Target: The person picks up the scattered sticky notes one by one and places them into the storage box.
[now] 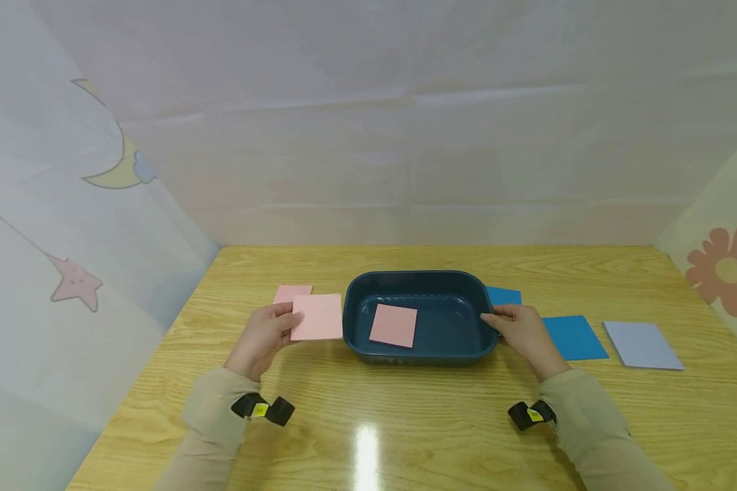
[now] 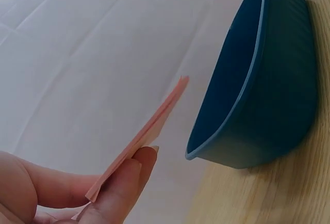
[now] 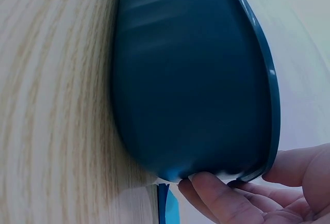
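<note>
Between thumb and fingers, my left hand [image 1: 267, 337] pinches a square pink paper pad [image 1: 318, 317], raised just left of the bin. Seen edge-on in the left wrist view, the pad [image 2: 142, 136] is a thin stack of sheets. My right hand [image 1: 522, 334] grips the right end of a dark blue plastic bin [image 1: 420, 358], thumb at the rim and fingers against the outer wall, as the right wrist view shows. Inside the bin, on the left of its floor, lies another pink pad [image 1: 394, 326].
Behind the left hand a further pink square [image 1: 293, 292] lies on the wooden table [image 1: 405, 423]. Right of the bin are two blue squares, one partly hidden behind it [image 1: 505, 296] and one by the right wrist [image 1: 575, 337]. Farther right lies a pale lavender pad [image 1: 643, 345].
</note>
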`<move>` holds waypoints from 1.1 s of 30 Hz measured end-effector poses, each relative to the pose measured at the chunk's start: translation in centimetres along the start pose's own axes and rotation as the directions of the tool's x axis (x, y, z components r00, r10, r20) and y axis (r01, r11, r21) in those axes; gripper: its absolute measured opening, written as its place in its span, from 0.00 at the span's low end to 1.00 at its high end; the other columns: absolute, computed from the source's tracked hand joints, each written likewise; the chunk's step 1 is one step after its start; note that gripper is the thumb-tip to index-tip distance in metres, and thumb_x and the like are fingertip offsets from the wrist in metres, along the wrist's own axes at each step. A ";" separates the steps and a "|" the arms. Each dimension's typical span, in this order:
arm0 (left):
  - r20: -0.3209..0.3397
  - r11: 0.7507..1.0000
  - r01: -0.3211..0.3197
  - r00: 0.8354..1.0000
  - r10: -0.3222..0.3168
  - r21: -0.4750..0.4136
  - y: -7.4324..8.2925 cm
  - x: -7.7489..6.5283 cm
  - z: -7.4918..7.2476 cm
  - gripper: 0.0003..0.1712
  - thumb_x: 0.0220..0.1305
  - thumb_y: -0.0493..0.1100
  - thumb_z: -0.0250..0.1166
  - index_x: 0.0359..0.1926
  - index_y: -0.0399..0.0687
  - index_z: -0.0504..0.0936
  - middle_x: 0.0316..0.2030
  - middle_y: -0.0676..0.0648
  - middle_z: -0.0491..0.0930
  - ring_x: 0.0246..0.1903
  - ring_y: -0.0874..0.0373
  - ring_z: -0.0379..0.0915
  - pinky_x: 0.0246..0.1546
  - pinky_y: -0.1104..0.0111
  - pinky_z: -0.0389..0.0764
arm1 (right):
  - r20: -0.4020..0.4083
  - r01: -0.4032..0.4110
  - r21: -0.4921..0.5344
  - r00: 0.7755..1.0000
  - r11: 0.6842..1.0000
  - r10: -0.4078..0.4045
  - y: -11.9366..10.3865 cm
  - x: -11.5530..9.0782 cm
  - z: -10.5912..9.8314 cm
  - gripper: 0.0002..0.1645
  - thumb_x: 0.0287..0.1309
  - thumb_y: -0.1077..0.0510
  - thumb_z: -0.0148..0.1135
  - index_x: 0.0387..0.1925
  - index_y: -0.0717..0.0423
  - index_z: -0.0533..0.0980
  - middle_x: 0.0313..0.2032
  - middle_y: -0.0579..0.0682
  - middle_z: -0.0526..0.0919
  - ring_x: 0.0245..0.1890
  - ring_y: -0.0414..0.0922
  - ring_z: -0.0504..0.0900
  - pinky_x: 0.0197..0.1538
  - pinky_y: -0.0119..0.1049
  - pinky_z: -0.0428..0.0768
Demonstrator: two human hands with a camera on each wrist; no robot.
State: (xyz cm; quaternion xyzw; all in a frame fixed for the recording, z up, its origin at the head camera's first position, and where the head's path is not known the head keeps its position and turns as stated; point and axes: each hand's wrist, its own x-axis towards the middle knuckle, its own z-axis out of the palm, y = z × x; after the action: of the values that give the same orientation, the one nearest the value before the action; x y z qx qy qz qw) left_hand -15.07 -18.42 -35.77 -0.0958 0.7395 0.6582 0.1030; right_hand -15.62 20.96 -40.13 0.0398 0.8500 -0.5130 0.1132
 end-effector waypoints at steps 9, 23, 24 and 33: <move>0.046 0.999 -0.016 0.999 0.018 -0.037 0.3 0.0 0.8 0.23 0.73 0.31 0.48 0.64 0.18 0.61 0.54 0.30 0.73 0.40 0.59 0.78 0.39 0.72 0.80 | 0.006 -0.007 0.005 1.000 1.000 0.007 0.1 0.1 0.0 0.37 0.72 0.53 0.52 0.67 0.79 0.55 0.64 0.76 0.62 0.61 0.66 0.68 0.51 0.46 0.79; 0.053 0.997 -0.007 0.999 0.010 -0.071 1.0 -0.3 1.8 0.24 0.73 0.31 0.49 0.65 0.21 0.61 0.57 0.28 0.70 0.42 0.58 0.78 0.39 0.72 0.80 | 0.006 -0.008 0.018 1.000 1.000 0.008 0.1 0.0 0.0 0.38 0.72 0.52 0.52 0.67 0.79 0.55 0.63 0.76 0.62 0.61 0.66 0.68 0.51 0.46 0.79; 0.056 0.997 -0.009 0.998 0.013 -0.073 1.0 -0.3 1.9 0.24 0.73 0.31 0.48 0.65 0.21 0.61 0.56 0.29 0.71 0.41 0.59 0.78 0.39 0.72 0.80 | 0.006 -0.009 0.019 1.000 1.000 0.009 0.1 0.0 0.0 0.38 0.72 0.53 0.52 0.67 0.79 0.55 0.63 0.76 0.62 0.61 0.66 0.68 0.51 0.46 0.79; 0.094 0.996 -0.026 0.995 0.034 -0.090 1.0 -0.2 2.4 0.23 0.73 0.30 0.47 0.64 0.20 0.61 0.53 0.30 0.73 0.38 0.61 0.79 0.38 0.73 0.80 | 0.003 -0.015 0.021 1.000 1.000 0.015 0.0 -0.1 0.1 0.36 0.72 0.54 0.52 0.67 0.78 0.56 0.64 0.75 0.63 0.61 0.65 0.68 0.51 0.46 0.79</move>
State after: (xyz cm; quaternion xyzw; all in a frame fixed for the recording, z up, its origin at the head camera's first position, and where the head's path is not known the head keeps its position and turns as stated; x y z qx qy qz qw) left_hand -15.06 -15.92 -35.00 -0.0576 0.7051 0.6958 0.1241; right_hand -15.50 20.89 -40.14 0.0468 0.8441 -0.5209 0.1179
